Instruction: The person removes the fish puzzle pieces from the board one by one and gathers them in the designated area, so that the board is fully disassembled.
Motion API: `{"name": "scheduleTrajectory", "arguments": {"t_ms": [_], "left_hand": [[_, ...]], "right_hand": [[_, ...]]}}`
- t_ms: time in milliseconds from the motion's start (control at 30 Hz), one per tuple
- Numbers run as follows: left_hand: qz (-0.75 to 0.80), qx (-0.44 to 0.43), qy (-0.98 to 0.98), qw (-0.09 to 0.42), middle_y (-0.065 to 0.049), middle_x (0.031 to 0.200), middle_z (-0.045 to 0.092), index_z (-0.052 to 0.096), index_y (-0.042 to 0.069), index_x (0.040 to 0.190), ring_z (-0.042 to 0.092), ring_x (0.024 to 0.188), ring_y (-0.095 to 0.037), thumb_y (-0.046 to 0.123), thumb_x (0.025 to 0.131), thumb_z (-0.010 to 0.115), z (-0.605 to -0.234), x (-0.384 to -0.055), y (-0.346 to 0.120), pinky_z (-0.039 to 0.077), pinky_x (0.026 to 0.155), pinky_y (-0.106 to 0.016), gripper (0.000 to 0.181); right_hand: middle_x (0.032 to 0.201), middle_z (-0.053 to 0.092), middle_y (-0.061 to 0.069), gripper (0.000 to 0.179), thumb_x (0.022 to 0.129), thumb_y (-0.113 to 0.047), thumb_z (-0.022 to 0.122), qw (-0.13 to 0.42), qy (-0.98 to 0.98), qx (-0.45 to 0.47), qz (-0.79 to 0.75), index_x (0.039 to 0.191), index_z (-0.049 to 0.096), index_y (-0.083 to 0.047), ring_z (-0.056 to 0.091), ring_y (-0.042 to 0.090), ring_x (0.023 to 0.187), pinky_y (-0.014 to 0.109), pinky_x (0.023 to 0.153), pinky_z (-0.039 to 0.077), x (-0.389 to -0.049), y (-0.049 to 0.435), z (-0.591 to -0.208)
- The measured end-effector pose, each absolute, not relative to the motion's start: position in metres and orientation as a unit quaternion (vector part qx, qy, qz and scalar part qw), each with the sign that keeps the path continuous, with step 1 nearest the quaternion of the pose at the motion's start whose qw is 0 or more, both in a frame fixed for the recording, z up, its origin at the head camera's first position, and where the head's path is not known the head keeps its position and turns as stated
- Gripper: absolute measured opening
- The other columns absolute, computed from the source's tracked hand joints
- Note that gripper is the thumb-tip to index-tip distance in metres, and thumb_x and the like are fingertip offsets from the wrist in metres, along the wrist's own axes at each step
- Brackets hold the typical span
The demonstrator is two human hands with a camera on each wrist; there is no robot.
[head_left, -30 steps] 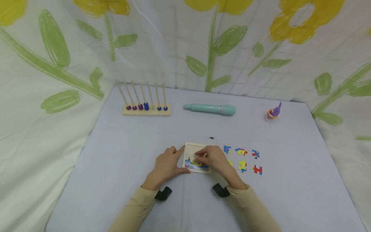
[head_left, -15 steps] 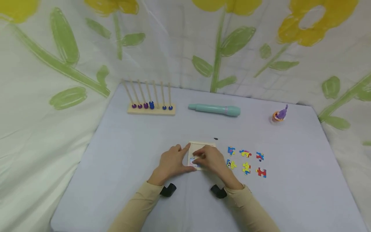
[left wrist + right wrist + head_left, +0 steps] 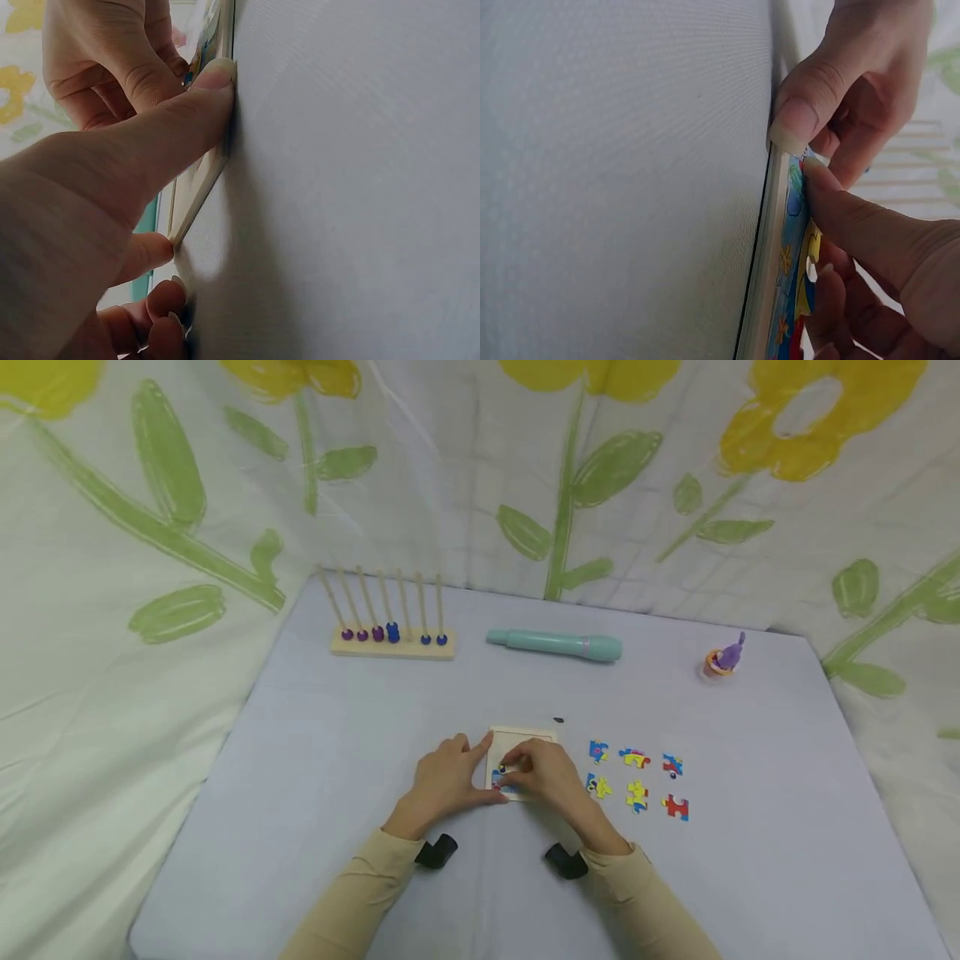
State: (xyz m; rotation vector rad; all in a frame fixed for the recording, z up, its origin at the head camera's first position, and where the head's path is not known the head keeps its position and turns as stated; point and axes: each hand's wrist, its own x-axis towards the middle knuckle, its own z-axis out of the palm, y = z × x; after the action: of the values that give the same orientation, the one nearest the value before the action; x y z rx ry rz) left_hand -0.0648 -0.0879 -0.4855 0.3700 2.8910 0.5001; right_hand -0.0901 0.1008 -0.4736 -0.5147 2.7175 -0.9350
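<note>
A shallow wooden puzzle tray [image 3: 522, 732] lies flat on the table, partly filled with blue and yellow printed pieces along its near side. My left hand [image 3: 447, 777] spreads thumb and index finger, nearly straight, along the tray's left end; the thumb [image 3: 795, 124] presses at the near edge. My right hand [image 3: 545, 770] reaches over the tray from the right, thumb and index finger pinching a puzzle piece close to the left side. That piece is mostly hidden by the fingers. A yellow piece [image 3: 811, 255] shows beside my right fingers in the right wrist view.
Several loose puzzle pieces [image 3: 637, 794] lie in two rows right of the tray. A small dark bit [image 3: 558, 720] sits just beyond it. Farther back are a peg rack with beads [image 3: 392, 647], a teal microphone-shaped toy [image 3: 555, 644] and a small cup with a purple figure [image 3: 722, 663].
My right fingertips have moved left across the tray, down to the pieces near its left side. The left hand keeps its place on the tray. The whole head view has shifted slightly.
</note>
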Motion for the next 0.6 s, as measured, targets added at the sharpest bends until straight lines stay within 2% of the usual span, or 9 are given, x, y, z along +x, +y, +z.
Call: {"name": "scheduleTrajectory", "arguments": {"t_ms": [167, 300, 400, 500, 600], "left_hand": [[0.151, 0.122, 0.977, 0.087, -0.004, 0.094, 0.054, 0.046, 0.022, 0.157, 0.040, 0.070, -0.013, 0.075, 0.073, 0.078, -0.487, -0.073, -0.071, 0.031, 0.050, -0.025, 0.104], [0.122, 0.136, 0.978, 0.101, -0.001, 0.101, 0.058, 0.042, 0.027, 0.159, 0.043, 0.073, -0.011, 0.081, 0.074, 0.072, -0.490, -0.082, -0.045, 0.033, 0.050, -0.024, 0.105], [0.108, 0.142, 0.977, 0.115, 0.001, 0.106, 0.060, 0.040, 0.030, 0.160, 0.045, 0.076, -0.009, 0.083, 0.075, 0.070, -0.494, -0.088, -0.027, 0.034, 0.051, -0.023, 0.105], [0.094, 0.211, 0.965, 0.126, 0.002, 0.109, 0.061, 0.038, 0.033, 0.161, 0.048, 0.079, -0.007, 0.083, 0.075, 0.069, -0.495, -0.095, 0.002, 0.036, 0.053, -0.022, 0.104], [0.083, 0.258, 0.953, 0.136, 0.004, 0.112, 0.061, 0.035, 0.036, 0.161, 0.050, 0.082, -0.006, 0.083, 0.075, 0.069, -0.491, -0.096, 0.024, 0.038, 0.054, -0.021, 0.104]], "right_hand": [[0.083, 0.077, 0.000, 0.020, 0.079, -0.020, 0.089, 0.122, 0.922, -0.185, -0.319, 0.094, 0.079, -0.012, 0.063, 0.006, 0.073, 0.021, 0.069, 0.048, -0.102, 0.118, -0.475], [0.085, 0.079, 0.003, 0.020, 0.079, -0.020, 0.089, 0.130, 0.931, -0.161, -0.302, 0.094, 0.078, -0.011, 0.070, 0.013, 0.075, 0.025, 0.070, 0.049, -0.106, 0.143, -0.473], [0.090, 0.080, 0.007, 0.020, 0.081, -0.018, 0.087, 0.139, 0.932, -0.153, -0.297, 0.095, 0.077, -0.010, 0.076, 0.019, 0.079, 0.029, 0.073, 0.055, -0.108, 0.159, -0.472], [0.094, 0.079, 0.008, 0.017, 0.085, -0.015, 0.084, 0.122, 0.937, -0.088, -0.315, 0.098, 0.075, -0.008, 0.078, 0.021, 0.081, 0.026, 0.072, 0.058, -0.086, 0.188, -0.471], [0.096, 0.079, 0.008, 0.014, 0.088, -0.014, 0.081, 0.107, 0.934, -0.030, -0.339, 0.099, 0.076, -0.008, 0.078, 0.017, 0.080, 0.019, 0.069, 0.057, -0.068, 0.210, -0.470]]}}
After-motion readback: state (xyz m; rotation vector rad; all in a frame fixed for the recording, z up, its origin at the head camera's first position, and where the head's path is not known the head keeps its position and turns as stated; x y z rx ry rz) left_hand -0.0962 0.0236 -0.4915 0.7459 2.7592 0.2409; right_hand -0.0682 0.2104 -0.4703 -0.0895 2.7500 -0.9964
